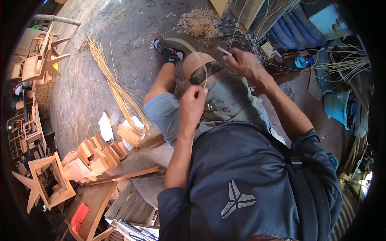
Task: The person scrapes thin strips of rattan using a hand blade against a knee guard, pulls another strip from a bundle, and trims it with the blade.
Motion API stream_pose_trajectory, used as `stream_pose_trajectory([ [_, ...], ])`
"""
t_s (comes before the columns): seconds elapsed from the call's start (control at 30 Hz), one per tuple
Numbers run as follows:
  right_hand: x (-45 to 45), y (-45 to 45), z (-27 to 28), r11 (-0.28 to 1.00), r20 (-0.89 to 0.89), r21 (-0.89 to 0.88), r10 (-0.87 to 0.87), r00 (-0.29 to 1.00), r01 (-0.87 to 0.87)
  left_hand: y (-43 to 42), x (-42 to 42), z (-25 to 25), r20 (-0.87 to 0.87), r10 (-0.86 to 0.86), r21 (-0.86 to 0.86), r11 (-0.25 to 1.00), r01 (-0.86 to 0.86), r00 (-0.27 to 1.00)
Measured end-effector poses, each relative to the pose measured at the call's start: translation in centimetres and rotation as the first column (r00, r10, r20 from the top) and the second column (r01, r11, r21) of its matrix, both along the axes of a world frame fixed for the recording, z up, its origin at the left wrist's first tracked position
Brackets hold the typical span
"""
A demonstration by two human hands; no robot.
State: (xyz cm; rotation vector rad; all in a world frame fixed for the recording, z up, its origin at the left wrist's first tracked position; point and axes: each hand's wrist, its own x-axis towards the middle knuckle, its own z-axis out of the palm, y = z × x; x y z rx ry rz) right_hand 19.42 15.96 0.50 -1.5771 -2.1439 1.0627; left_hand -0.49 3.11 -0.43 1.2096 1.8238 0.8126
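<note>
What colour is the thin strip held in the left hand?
The thin strip is pale tan; the head view, the only one, shows it.

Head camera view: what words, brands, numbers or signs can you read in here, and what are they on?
No words or numbers can be read.
Shirt: a pale, three-armed emblem, without readable letters.
Blue container at upper right: any lettering is too small and blurred to read.
Shoe: coloured marks, too small to make out.
</note>
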Motion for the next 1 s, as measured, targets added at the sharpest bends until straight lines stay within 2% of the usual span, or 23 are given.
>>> stream_pose_trajectory([
  [0.07,-0.3,-1.0,-0.2,0.996,0.136,0.015,0.088,0.987,-0.091,2.7,1.2,0.1,-0.176,-0.052,0.084,0.994,0.067,0.983],
  [0.17,-1.0,-2.7,-1.0,0.971,0.249,0.145,0.148,0.957,-0.188,3.0,1.3,0.6,-0.196,-0.091,0.005,0.996,0.094,0.976],
  [0.27,-1.5,-3.0,-2.6,0.946,0.309,0.231,0.152,0.939,-0.229,0.1,0.2,0.9,-0.169,-0.072,0.098,0.991,0.089,0.983],
  [0.37,-2.0,-3.1,-2.6,0.944,0.3,0.232,0.162,0.94,-0.236,-3.3,-0.6,0.6,-0.47,-0.039,0.213,0.965,0.156,0.882],
  [0.47,-2.4,-3.1,-1.9,0.956,0.293,0.186,0.167,0.942,-0.227,-4.2,-0.7,1.2,-0.678,-0.065,0.205,0.94,0.274,0.732],
  [0.53,-2.7,-3.0,-1.1,0.969,0.316,0.112,0.176,0.932,-0.221,-4.0,-1.1,1.6,-0.743,-0.146,0.132,0.925,0.357,0.653],
  [0.63,-2.1,-2.6,-0.4,0.978,0.214,0.06,0.185,0.959,-0.202,-3.1,-2.3,2.2,-0.785,-0.187,0.107,0.898,0.427,0.59],
  [0.73,-0.6,-1.4,-0.6,0.996,0.012,-0.065,0.064,0.998,-0.063,-2.1,-2.8,2.3,-0.781,-0.194,0.144,0.869,0.473,0.594],
  [0.77,-0.2,-1.3,-0.5,1.0,-0.025,0.0,0.016,1.0,-0.016,-1.8,-2.8,2.3,-0.775,-0.198,0.16,0.857,0.489,0.6],
  [0.8,0.0,-1.3,0.0,1.0,-0.044,-0.028,0.0,0.999,-0.001,-1.3,-2.3,2.4,-0.501,-0.242,0.184,0.908,0.375,0.831],
  [0.83,0.1,-1.3,0.7,0.998,-0.062,-0.057,-0.019,0.998,0.016,-0.7,-1.3,2.6,-0.162,-0.235,0.162,0.952,0.26,0.958],
  [0.87,0.2,-1.4,1.0,0.996,-0.079,-0.085,-0.042,0.996,0.035,-0.3,-0.5,2.6,0.195,-0.177,0.095,0.982,0.161,0.965],
  [0.97,-0.5,-1.8,-0.4,0.997,0.054,0.023,0.067,0.996,-0.069,0.7,0.5,1.9,0.585,0.115,-0.192,0.981,0.0,0.803],
  [1.0,-0.9,-2.0,-0.6,0.993,0.102,0.053,0.098,0.99,-0.104,0.4,0.8,1.2,0.599,0.153,-0.23,0.973,-0.014,0.786],
])
